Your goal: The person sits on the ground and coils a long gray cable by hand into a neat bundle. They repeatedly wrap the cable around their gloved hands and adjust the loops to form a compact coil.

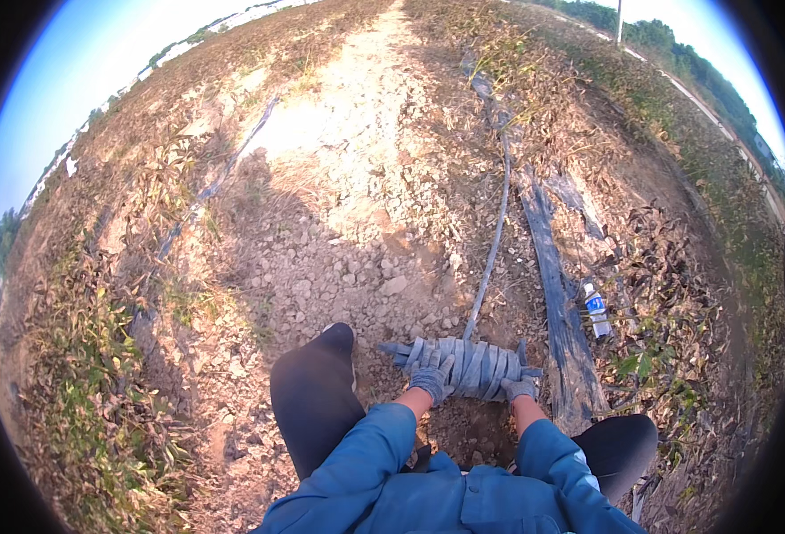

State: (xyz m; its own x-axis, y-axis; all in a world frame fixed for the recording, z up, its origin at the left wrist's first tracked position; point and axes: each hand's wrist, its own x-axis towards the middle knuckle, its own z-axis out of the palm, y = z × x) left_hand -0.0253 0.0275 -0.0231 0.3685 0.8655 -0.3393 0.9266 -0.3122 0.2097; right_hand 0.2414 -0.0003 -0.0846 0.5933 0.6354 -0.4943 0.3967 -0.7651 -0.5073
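A reel of grey flat drip-irrigation tape (467, 364) lies crosswise just in front of me, wound in many turns around a core with stick-like ends poking out at both sides. My left hand (431, 379), in a grey knit glove, grips the near left part of the winding with its fingers over the top. My right hand (519, 387), gloved alike, grips the right end; some of its fingers are hidden. From the far side of the reel a loose length of tape (497, 240) runs away along the soil.
Dark plastic mulch film (552, 267) lies in a strip right of the reel. Beside it a plastic bottle (596, 310) with a blue label rests among dry plants (672, 294). Cloddy soil (345, 274) stretches ahead between my knees. Another film strip (222, 177) lies to the left.
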